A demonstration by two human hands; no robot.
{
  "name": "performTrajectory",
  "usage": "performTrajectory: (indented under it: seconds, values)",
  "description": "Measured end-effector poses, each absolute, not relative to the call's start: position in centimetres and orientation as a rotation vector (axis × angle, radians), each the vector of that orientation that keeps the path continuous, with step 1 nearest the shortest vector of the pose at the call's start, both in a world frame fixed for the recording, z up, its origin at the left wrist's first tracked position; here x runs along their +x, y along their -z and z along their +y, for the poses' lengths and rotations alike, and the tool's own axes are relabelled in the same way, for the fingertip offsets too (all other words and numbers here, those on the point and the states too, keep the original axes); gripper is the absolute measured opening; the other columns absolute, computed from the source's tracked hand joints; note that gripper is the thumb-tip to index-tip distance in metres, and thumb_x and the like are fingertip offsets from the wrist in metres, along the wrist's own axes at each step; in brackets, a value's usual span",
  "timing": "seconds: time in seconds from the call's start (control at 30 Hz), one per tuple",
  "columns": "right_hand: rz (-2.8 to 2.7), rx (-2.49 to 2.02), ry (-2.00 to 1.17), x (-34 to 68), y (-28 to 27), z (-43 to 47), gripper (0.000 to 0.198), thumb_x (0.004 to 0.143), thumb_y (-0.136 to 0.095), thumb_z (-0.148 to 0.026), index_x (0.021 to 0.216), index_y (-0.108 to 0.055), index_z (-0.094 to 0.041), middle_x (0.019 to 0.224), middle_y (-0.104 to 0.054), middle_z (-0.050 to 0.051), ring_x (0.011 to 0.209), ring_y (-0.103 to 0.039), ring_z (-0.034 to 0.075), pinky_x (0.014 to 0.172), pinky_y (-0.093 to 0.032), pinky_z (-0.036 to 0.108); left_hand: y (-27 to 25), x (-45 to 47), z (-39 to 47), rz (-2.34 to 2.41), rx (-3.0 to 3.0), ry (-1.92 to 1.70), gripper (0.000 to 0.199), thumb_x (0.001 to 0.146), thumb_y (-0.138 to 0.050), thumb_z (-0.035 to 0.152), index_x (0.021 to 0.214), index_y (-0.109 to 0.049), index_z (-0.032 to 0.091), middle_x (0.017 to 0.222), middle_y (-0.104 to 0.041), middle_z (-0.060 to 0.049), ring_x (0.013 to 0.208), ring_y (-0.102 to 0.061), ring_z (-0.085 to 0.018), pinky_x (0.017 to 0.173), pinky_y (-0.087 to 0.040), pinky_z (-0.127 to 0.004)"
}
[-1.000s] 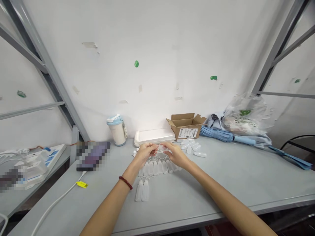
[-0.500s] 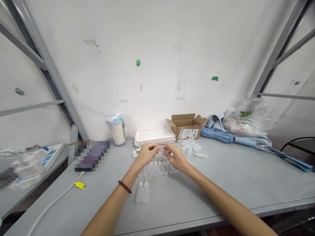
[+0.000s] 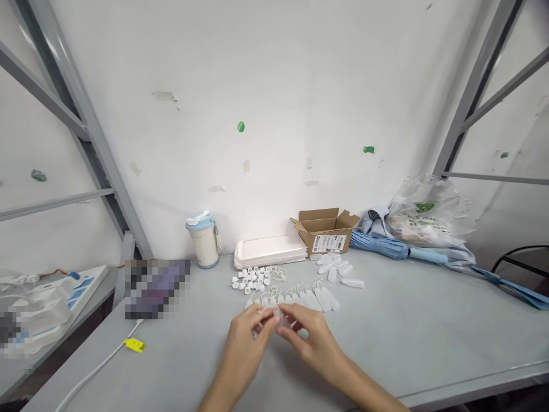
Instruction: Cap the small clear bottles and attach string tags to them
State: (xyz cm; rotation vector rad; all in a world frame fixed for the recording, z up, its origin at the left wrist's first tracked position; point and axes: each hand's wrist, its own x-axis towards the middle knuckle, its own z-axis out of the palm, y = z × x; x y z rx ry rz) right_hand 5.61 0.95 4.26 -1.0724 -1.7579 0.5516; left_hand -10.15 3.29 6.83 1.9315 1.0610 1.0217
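Note:
My left hand (image 3: 249, 340) and my right hand (image 3: 315, 337) meet in front of me, both closed on a small translucent plastic bottle (image 3: 283, 322). The right fingers pinch its body, while the left ones press at its whitish top end, largely hidden by the fingers. Just beyond my hands lies a row of similar bottles (image 3: 309, 298) with thin white cords at their tops. Behind the row sits a heap of white caps (image 3: 253, 278) with loose cords (image 3: 278, 273) beside it. Several uncorded bottles (image 3: 332, 266) lie to the right.
Along the wall stand a cream cup with a blue lid (image 3: 203, 240), a stack of white trays (image 3: 270, 252) and an open cardboard box (image 3: 326, 232). A blue umbrella (image 3: 380, 245) and a plastic bag (image 3: 429, 214) are at right. A blurred-out device (image 3: 158, 289) with a cable lies left.
Both hands have come nearer to me with the bottle, from over the caps to in front of the bottle row. The caps and cords behind are now uncovered. The view has tilted slightly up.

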Motion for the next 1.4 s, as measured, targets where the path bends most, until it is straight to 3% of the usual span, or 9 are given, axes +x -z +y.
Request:
performTrajectory:
  seconds: [0.33, 0.43, 0.63, 0.9, 1.03, 1.17, 1.27, 1.4]
  values:
    - [-1.709, -1.112, -0.365, 4.3, -3.6, -0.3, 0.017, 0.086, -0.052, -0.024, 0.101, -0.06, -0.022, 0.087, -0.065, 0.008, 0.072, -0.06, 0.016, 0.055, -0.05, 0.025, -6.6, -10.1, 1.6, 1.164, 1.973, -1.124, 0.016, 0.077, -0.058, 0.036, 0.078, -0.068, 0.023, 0.075, -0.066, -0.005, 0.067, -0.059, -0.018, 0.06, -0.047, -0.027]
    - [-1.669, -1.137, -0.435, 4.0, -3.6, -0.7, 0.018, 0.085, -0.054, -0.026, 0.101, -0.06, -0.022, 0.087, -0.066, 0.007, 0.076, -0.062, 0.017, 0.056, -0.051, 0.025, -6.9, -10.2, 1.5, 1.146, 1.9, -1.065, 0.016, 0.078, -0.056, 0.033, 0.077, -0.068, 0.022, 0.081, -0.067, -0.005, 0.07, -0.059, -0.018, 0.061, -0.048, -0.026]
    - [-1.599, -1.059, -0.741, 4.2, -4.1, -1.1, 0.037, 0.087, -0.049, -0.027, 0.123, -0.054, -0.021, 0.106, -0.066, 0.009, 0.089, -0.064, 0.019, 0.065, -0.056, 0.029, -7.4, -10.6, 2.0, 1.019, 1.732, -0.986, 0.022, 0.079, -0.055, 0.036, 0.085, -0.07, 0.021, 0.085, -0.068, -0.006, 0.082, -0.061, -0.02, 0.07, -0.049, -0.027]
    - [-1.453, -1.214, -0.829, 4.6, -4.3, -0.4, 0.03, 0.074, -0.065, -0.033, 0.1, -0.062, -0.019, 0.091, -0.064, 0.006, 0.077, -0.06, 0.017, 0.056, -0.052, 0.025, -7.1, -10.8, 1.3, 1.222, 2.09, -1.111, 0.016, 0.079, -0.053, 0.027, 0.075, -0.068, 0.024, 0.074, -0.067, -0.003, 0.064, -0.058, -0.017, 0.058, -0.045, -0.027]
    - [-1.411, -1.233, -0.884, 4.6, -4.1, -0.2, 0.029, 0.072, -0.066, -0.033, 0.097, -0.061, -0.019, 0.091, -0.062, 0.006, 0.077, -0.058, 0.017, 0.052, -0.05, 0.024, -7.2, -11.2, 0.6, 1.199, 2.339, -1.185, 0.02, 0.082, -0.047, 0.02, 0.093, -0.063, 0.023, 0.089, -0.065, -0.006, 0.082, -0.06, -0.021, 0.069, -0.049, -0.031]
    - [-1.406, -1.236, -0.891, 4.5, -4.1, -0.4, 0.023, 0.072, -0.066, -0.031, 0.091, -0.061, -0.019, 0.091, -0.062, 0.005, 0.075, -0.057, 0.016, 0.053, -0.048, 0.024, -7.0, -11.0, 0.2, 1.065, 2.585, -1.107, 0.04, 0.081, -0.051, 0.015, 0.119, -0.053, 0.025, 0.112, -0.06, -0.009, 0.105, -0.054, -0.026, 0.084, -0.049, -0.039]
    - [-1.389, -1.236, -0.912, 4.3, -4.4, -0.5, 0.02, 0.073, -0.065, -0.029, 0.089, -0.06, -0.019, 0.091, -0.063, 0.005, 0.073, -0.057, 0.015, 0.054, -0.047, 0.023, -6.6, -10.7, 0.2, 1.04, 2.698, -1.058, 0.048, 0.076, -0.058, 0.014, 0.122, -0.049, 0.024, 0.118, -0.057, -0.01, 0.109, -0.051, -0.029, 0.086, -0.049, -0.044]
    - [-1.358, -1.215, -0.986, 4.1, -4.4, -0.5, 0.019, 0.072, -0.064, -0.028, 0.087, -0.058, -0.017, 0.087, -0.062, 0.004, 0.067, -0.057, 0.013, 0.051, -0.046, 0.023, -6.5, -10.5, 0.3, 1.085, 2.719, -0.985, 0.043, 0.073, -0.059, 0.012, 0.115, -0.052, 0.021, 0.114, -0.059, -0.009, 0.107, -0.051, -0.029, 0.086, -0.048, -0.045]
